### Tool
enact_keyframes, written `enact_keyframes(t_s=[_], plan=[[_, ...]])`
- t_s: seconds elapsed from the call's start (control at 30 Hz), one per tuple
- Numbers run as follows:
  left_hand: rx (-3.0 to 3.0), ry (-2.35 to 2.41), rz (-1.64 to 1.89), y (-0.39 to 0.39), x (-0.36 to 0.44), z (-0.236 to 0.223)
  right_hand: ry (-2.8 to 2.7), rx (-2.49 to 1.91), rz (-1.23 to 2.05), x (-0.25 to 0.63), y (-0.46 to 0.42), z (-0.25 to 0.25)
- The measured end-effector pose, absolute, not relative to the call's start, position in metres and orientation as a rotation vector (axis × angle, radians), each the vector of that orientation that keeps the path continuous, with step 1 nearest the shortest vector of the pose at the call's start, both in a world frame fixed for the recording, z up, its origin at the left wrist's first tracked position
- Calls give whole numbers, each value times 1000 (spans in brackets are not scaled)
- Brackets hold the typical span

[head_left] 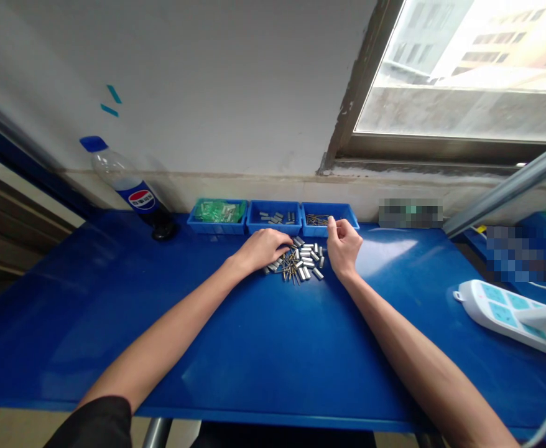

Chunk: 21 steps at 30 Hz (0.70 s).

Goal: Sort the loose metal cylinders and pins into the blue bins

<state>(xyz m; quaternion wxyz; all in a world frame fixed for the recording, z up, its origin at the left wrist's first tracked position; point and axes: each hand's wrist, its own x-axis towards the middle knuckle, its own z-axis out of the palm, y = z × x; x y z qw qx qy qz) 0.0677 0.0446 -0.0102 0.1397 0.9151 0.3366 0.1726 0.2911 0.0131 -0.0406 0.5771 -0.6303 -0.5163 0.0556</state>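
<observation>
My left hand [268,247] rests over the left side of a loose pile on the blue table. Its fingers are curled down in a pinch at the pile's edge, and what is between the fingertips is hidden. The pile mixes short silver metal cylinders [306,255] with thin brass-coloured screw-like pins [290,267]. To the right of it, my right hand [344,246] is raised and closed, thumb against the bent fingers, in front of the right blue bin [351,225]. Anything in that pinch is too small to make out. Thin brass-coloured pins [317,219] lie in this bin.
The middle blue bin [254,226] contains silver cylinders. Beside it, the left blue bin [198,225] holds a green plastic bag [217,210]. A cola bottle [140,198] stands at the back left. A white power strip [501,308] lies at the right, below a metal bar [506,186].
</observation>
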Motion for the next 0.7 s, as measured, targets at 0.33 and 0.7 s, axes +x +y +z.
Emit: enact_keyframes(t_s=[0.33,0.7], plan=[[2623,1132,548,48,81,-16,-1273,-1428,254,295,14,-45],[2635,1092,594,54,81,-17,-1364,-1369,320,293,13,-44]])
